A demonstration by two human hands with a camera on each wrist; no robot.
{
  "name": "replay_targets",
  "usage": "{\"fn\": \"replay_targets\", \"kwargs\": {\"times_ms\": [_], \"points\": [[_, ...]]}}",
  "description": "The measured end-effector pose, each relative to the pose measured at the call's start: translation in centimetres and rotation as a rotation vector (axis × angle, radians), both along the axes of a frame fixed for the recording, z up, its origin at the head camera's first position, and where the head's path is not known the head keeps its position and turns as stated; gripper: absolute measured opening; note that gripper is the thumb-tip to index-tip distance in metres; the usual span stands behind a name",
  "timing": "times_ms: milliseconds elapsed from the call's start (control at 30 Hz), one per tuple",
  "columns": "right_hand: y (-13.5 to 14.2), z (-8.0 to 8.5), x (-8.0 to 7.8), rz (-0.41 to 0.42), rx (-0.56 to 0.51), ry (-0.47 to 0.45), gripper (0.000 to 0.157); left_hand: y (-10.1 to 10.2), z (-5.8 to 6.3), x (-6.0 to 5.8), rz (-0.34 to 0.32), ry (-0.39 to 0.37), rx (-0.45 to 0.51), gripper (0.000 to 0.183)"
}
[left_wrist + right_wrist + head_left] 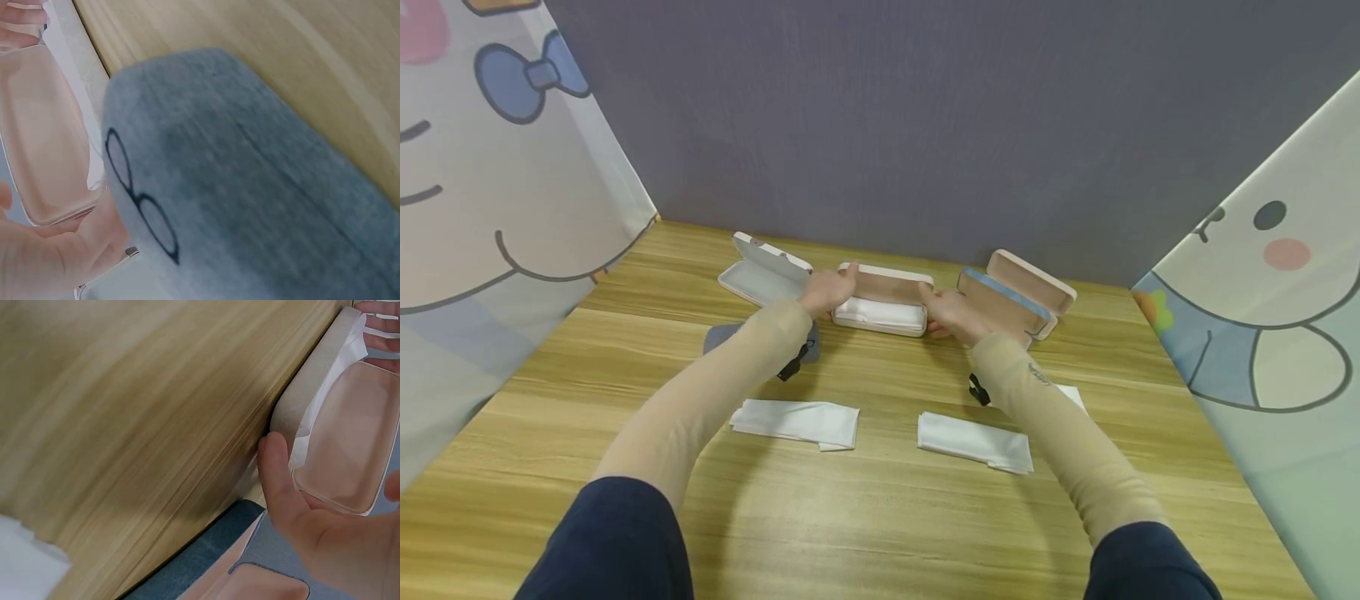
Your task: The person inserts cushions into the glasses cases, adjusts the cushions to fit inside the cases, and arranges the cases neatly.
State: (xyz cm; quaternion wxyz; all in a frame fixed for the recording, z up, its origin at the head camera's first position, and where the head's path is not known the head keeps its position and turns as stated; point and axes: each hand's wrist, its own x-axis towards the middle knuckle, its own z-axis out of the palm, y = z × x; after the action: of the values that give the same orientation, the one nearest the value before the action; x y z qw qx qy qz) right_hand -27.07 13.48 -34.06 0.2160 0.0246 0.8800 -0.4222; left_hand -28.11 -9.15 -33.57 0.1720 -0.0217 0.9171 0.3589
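An open glasses case (pixel 871 326) with a pinkish lining stands at the back middle, a folded white cloth (pixel 883 312) lying in its base. My left hand (pixel 827 292) is at its left end, thumb up by the lid's corner. At the other end my right hand (pixel 953 314) has its fingers fairly straight along the side, thumb raised near the lid. In the right wrist view, a fingertip (pixel 275 447) lies right at the case's rounded end. A grey case (pixel 206 162) printed with black spectacles sits under my left forearm, partly hidden in the head view.
Left of the middle stands another open case (pixel 760 283) with a grey lining. Open pink-lined cases (pixel 1000 304), one blue-edged, stand at the right. Folded white cloths (pixel 801 421) (pixel 973 442) lie in front, a third (pixel 1071 394) partly behind my right forearm. A grey wall (pixel 880 125) rises behind.
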Motion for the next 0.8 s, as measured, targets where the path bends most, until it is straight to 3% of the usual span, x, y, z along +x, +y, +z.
{"fn": "replay_targets", "kwargs": {"times_ms": [300, 467, 800], "points": [[-0.69, 0.31, -0.57, -0.088, -0.054, -0.069, 0.079, 0.19, -0.28, -0.84, 0.067, -0.057, 0.018, 0.078], [-0.83, 0.08, -0.88, -0.133, -0.085, -0.072, 0.076, 0.18, -0.44, -0.86, 0.092, -0.052, 0.046, 0.078], [-0.79, -0.13, -0.88, -0.158, -0.132, -0.081, 0.076, -0.04, -0.44, -0.64, 0.091, -0.069, 0.116, 0.076]]}}
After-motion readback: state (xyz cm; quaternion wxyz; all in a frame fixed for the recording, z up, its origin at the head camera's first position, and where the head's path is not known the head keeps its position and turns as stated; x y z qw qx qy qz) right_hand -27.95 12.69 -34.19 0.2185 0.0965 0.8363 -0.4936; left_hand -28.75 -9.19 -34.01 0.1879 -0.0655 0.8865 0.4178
